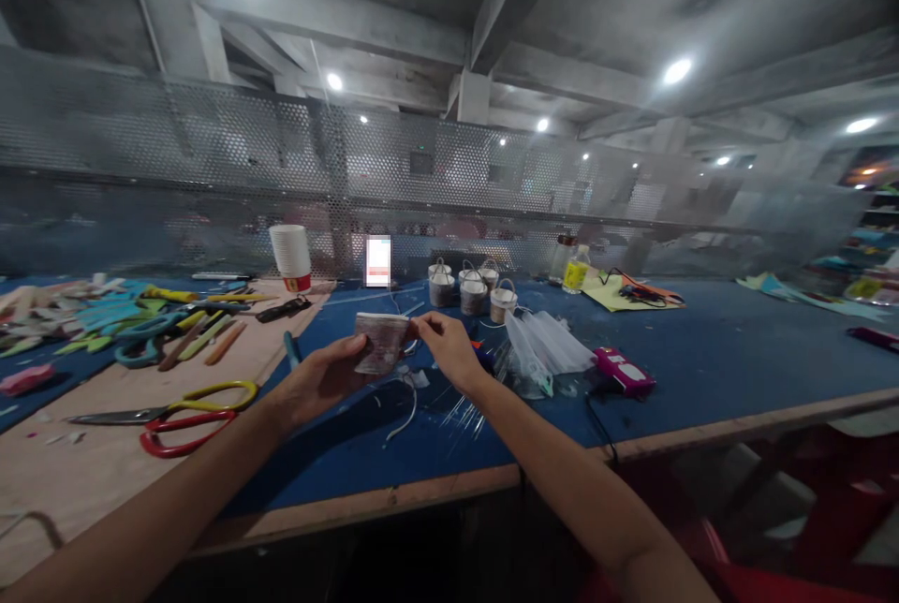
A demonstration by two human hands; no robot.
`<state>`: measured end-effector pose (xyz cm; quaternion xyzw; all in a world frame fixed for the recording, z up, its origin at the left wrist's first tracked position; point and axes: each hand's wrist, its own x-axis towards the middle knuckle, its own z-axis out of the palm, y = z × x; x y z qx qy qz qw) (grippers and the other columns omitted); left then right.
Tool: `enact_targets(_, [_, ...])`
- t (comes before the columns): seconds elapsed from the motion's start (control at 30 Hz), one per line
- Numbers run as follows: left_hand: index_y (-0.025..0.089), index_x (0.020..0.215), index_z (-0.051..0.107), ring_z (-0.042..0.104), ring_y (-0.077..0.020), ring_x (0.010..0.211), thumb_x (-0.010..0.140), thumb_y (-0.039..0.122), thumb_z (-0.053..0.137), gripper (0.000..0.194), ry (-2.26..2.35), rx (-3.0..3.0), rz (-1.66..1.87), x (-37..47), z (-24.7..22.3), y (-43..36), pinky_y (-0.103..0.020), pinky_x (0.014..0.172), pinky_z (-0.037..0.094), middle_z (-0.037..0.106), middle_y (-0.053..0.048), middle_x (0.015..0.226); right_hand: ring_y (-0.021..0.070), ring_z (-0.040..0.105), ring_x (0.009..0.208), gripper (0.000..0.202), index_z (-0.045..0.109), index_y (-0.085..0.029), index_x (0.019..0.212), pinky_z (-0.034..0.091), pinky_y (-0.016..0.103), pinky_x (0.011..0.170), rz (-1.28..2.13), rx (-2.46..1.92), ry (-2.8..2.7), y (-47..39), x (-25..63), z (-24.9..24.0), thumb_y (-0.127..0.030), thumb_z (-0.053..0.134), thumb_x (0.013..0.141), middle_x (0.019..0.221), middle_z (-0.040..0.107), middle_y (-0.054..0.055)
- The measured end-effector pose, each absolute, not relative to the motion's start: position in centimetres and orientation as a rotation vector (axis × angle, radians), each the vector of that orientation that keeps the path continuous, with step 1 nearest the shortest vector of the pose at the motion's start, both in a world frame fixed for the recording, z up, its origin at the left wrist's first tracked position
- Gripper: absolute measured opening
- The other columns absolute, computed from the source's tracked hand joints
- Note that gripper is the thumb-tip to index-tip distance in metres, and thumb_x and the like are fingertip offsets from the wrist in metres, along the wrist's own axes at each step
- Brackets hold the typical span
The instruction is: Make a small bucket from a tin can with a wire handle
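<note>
Between my hands is a small cup (381, 344) with a brownish, mottled outside and a pale rim, held above the blue table mat. My left hand (330, 374) is closed around its left side and bottom, thumb on the front. The fingertips of my right hand (444, 341) pinch together at the cup's right edge near the rim; whatever lies between them is too small to make out. Behind stand several similar little buckets (474, 292) with looped handles. A white cord (404, 416) lies on the mat below the cup.
Red and yellow scissors (189, 416) lie at left beside craft tools (203, 341) and stacked paper cups (290, 257). Clear plastic bags (544, 345) and a magenta device (624, 371) are at right. A yellow-labelled bottle (577, 271) stands before the perforated metal screen (449, 172).
</note>
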<state>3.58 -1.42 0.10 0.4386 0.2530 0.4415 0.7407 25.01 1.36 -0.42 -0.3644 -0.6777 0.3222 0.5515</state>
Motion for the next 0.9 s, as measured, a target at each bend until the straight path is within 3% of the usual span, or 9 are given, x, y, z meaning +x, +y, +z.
enact_targets(0.27, [0.018, 0.118, 0.075, 0.067, -0.0326, 0.118, 0.085, 0.038, 0.074, 0.038, 0.584, 1.146, 0.983, 4.3, 0.1, -1.3, -0.044, 0.104, 0.049, 0.078, -0.013, 0.117, 0.0174, 0.065, 0.074, 0.03, 0.066, -0.019, 0.077, 0.052, 0.028, 0.075, 0.778, -0.872, -1.514, 1.4, 24.6, -0.8, -0.043, 0.056, 0.091, 0.075, 0.07, 0.001])
enact_targets(0.43, [0.017, 0.112, 0.075, 0.07, -0.0295, 0.113, 0.081, 0.034, 0.078, 0.035, 0.737, 1.172, 1.083, 4.5, -0.4, -0.5, -0.041, 0.104, 0.049, 0.077, -0.013, 0.117, 0.0183, 0.067, 0.072, 0.032, 0.067, -0.02, 0.075, 0.052, 0.028, 0.073, 0.659, -0.951, -1.513, 1.4, 25.1, -0.9, -0.045, 0.056, 0.093, 0.074, 0.07, 0.001])
enact_targets(0.67, [0.02, 0.103, 0.079, 0.066, -0.0349, 0.117, 0.082, 0.044, 0.07, 0.034, 0.666, 1.151, 1.027, 5.1, -0.2, -1.1, -0.045, 0.101, 0.051, 0.08, -0.011, 0.11, 0.0179, 0.068, 0.073, 0.03, 0.069, -0.021, 0.081, 0.051, 0.027, 0.073, 0.555, -0.978, -1.601, 0.6, 24.6, -1.1, -0.044, 0.055, 0.096, 0.079, 0.073, 0.002])
enact_targets(0.9, [0.018, 0.116, 0.069, 0.071, -0.0295, 0.109, 0.077, 0.039, 0.082, 0.046, 0.867, 1.206, 1.114, 6.3, -0.2, -1.8, -0.04, 0.091, 0.056, 0.075, -0.013, 0.12, 0.0177, 0.069, 0.072, 0.03, 0.069, -0.021, 0.082, 0.051, 0.027, 0.072, 0.561, -0.966, -1.641, 0.5, 24.2, -1.3, -0.044, 0.056, 0.097, 0.078, 0.073, 0.002])
